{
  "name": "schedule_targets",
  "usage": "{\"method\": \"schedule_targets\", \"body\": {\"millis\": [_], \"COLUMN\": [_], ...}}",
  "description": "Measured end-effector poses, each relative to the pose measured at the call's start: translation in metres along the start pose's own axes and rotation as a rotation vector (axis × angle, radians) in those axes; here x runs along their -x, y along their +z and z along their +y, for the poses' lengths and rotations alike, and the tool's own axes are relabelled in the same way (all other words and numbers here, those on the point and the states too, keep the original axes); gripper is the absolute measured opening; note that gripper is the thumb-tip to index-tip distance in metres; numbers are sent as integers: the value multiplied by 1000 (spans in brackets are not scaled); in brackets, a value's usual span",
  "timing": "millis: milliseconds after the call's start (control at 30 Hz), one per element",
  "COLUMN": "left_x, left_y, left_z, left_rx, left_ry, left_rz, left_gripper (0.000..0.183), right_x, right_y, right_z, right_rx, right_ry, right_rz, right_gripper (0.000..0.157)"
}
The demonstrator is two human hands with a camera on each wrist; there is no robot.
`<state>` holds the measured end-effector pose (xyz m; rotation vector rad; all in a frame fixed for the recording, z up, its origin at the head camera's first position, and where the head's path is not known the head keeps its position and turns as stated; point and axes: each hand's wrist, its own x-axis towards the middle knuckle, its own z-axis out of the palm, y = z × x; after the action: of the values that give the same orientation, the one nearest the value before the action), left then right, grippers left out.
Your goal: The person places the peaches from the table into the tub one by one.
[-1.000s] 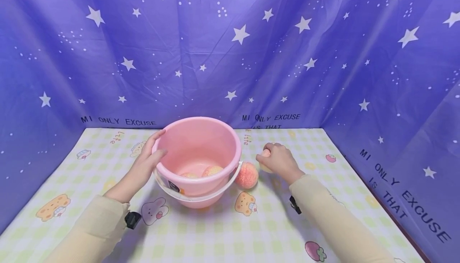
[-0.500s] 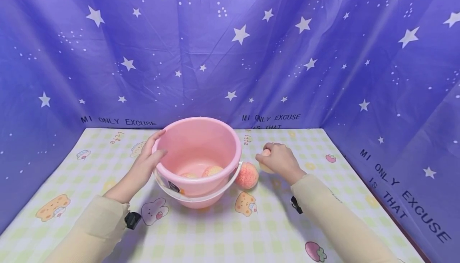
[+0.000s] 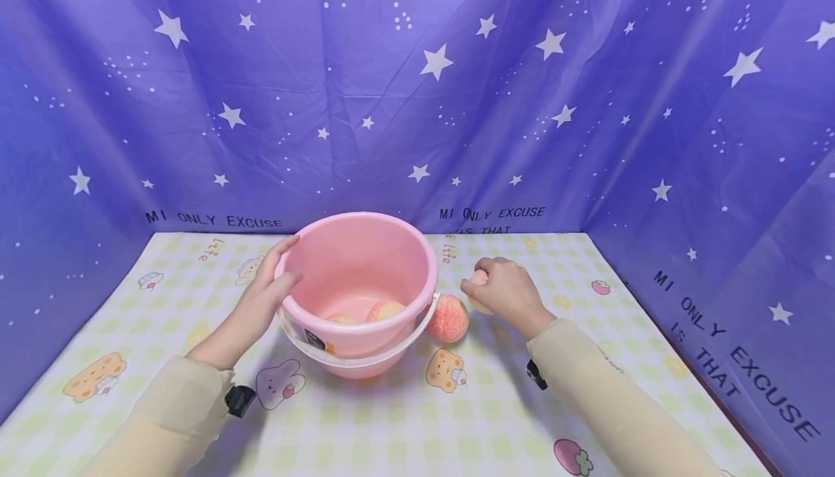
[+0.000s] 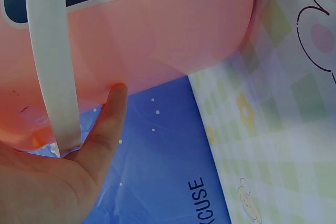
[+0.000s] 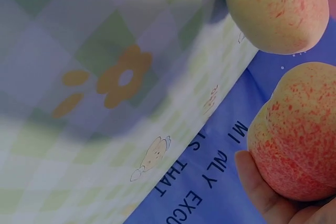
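A pink bucket (image 3: 359,328) stands upright on the table, its white handle (image 4: 50,66) hanging down across the front. My left hand (image 3: 264,296) grips the left rim, with the thumb over the edge. In the left wrist view a finger lies along the outer wall. Two peaches (image 3: 385,309) show at the bottom of the bucket, partly hidden by the front rim. Just right of the bucket is another peach (image 3: 449,319). Beyond it, my right hand (image 3: 512,294) holds a red-and-yellow peach (image 5: 299,135), mostly covered by the fingers in the head view.
A green-and-white checked tablecloth (image 3: 365,433) with cartoon prints covers the table. Purple-blue star curtains (image 3: 365,85) close off the back and both sides. Each wrist bears a black strap device (image 3: 240,400).
My right hand has shifted very slightly left with its peach. The left hand and the bucket stay in place.
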<state>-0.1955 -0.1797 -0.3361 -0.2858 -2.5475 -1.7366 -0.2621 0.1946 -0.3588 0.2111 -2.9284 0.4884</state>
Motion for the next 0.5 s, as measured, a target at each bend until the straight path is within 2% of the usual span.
{"method": "schedule_targets", "body": {"millis": [500], "left_x": [0], "left_y": [0], "left_z": [-1], "left_rx": [12], "left_ry": [7], "left_rz": [-3], "left_gripper": [66], "right_x": [0], "right_y": [-8], "right_z": [1], "right_rx": [-5], "right_ry": [8], "right_rz": [11], "right_gripper": [45]}}
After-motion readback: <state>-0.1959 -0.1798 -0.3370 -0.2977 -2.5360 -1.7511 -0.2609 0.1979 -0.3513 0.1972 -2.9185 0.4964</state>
